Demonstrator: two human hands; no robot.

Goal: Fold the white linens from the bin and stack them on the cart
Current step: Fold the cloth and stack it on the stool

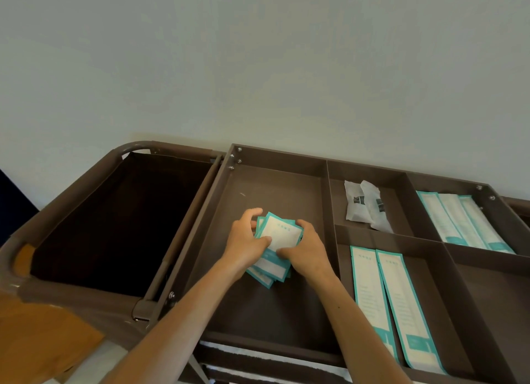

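Forearms end in a left hand and right hand gripping teal packets over the cart (no linens stacked yet).

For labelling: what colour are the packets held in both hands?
The packets are white with teal borders, shown best in the head view.

Stretching both bare arms forward, holding left hand and right hand close together, curling fingers round a stack of packets.

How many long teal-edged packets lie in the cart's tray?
5 long packets: two in the near middle compartment, three in the far right compartment; others may hide underneath.
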